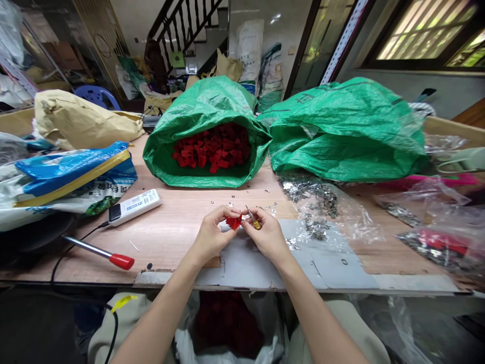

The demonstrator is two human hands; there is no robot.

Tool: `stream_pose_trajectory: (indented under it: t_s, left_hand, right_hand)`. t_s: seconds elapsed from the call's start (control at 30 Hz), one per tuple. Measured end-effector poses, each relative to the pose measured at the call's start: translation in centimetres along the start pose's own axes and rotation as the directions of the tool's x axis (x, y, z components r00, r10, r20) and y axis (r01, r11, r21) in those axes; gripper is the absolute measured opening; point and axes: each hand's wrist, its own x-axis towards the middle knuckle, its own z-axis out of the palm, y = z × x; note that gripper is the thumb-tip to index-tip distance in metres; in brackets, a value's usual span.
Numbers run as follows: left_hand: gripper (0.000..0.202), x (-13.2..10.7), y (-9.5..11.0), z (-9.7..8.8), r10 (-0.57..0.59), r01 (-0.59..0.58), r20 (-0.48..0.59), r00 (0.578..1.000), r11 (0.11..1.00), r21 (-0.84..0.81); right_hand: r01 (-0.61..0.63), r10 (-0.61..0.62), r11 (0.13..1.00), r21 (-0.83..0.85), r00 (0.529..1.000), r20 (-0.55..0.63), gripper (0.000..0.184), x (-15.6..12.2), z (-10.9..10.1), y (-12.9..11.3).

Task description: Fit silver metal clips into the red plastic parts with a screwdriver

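Between the thumb and fingers of my left hand (214,230) is a small red plastic part (234,222). My right hand (267,232) is closed on a small tool with a yellow handle (256,224) and a thin metal shaft, its kind too small to make out. Both hands meet over the grey sheet (250,260) near the table's front edge, fingertips close together at the red part. Behind them, an open green sack (166,174) lies on its side with many similar red parts (212,146) inside.
Small metal pieces (316,202) spill from a clear plastic bag right of my hands. Another green sack (341,131) lies behind it. To the left are a white device (135,206) with a cable and a red-handled lever (121,261). Below the table edge, a white bag (184,346) holds red parts.
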Motion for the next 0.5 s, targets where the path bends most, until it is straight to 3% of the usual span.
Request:
stream_pose_trajectory:
  t_s: [0.17, 0.3, 0.4, 0.5]
  left_hand:
    - [0.013, 0.0, -0.1, 0.0, -0.010, 0.009, -0.012, 1.000, 0.999, -0.030]
    - [0.023, 0.1, -0.2, -0.3, -0.118, 0.117, -0.150, 0.982, 0.993, -0.015]
    - [0.030, 0.2, -0.3, -0.6, -0.210, 0.220, -0.246, 0.946, 0.975, 0.012]
    - [0.032, 0.2, -0.2, -0.6, -0.217, 0.231, -0.264, 0.940, 0.973, 0.022]
  right_hand:
    - [-0.005, 0.005, 1.000, 0.001, 1.000, -0.007, 0.028, 0.1, -0.1, 0.1]
    - [-0.070, 0.070, 0.997, -0.027, 0.998, -0.003, 0.032, 0.3, -1.2, 0.1]
    - [-0.062, 0.094, 0.978, -0.200, 0.983, 0.157, 0.020, 0.1, -2.4, -0.2]
    - [0.024, 0.082, 0.912, -0.409, 0.967, 0.241, 0.019, -0.3, -3.2, -0.5]
